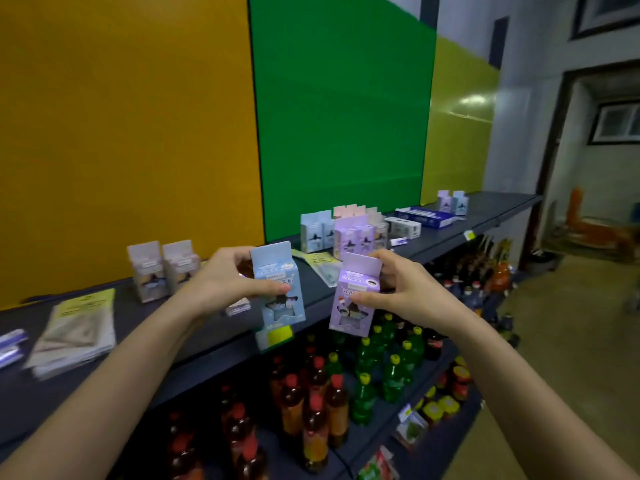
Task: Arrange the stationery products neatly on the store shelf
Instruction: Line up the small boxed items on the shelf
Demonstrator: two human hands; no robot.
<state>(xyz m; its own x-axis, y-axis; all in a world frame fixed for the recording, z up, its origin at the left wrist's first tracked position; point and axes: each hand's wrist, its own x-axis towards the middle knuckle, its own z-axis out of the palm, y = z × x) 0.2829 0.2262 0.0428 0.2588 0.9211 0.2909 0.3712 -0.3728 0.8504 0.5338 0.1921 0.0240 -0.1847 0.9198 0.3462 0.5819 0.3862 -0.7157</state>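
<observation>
The left hand [225, 278] grips a blue box [278, 289] and the right hand [398, 289] a purple box [355, 296] (both upright), above the shelf [207, 327] front edge.

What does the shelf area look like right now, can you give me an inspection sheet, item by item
Surface: dark upper shelf, partly stocked.
Job's things: blue box in left hand; purple box in right hand, both held at the shelf's front edge. Box cluster stands further back; two pale boxes stand to the left.
Clutter: flat yellow-labelled packets lie left; long blue carton lies right.
Grips: each hand's grip is shut on its box.
Cables: nothing seen.
Surroundings: yellow and green wall panels behind; drink bottles on the shelf below.
</observation>
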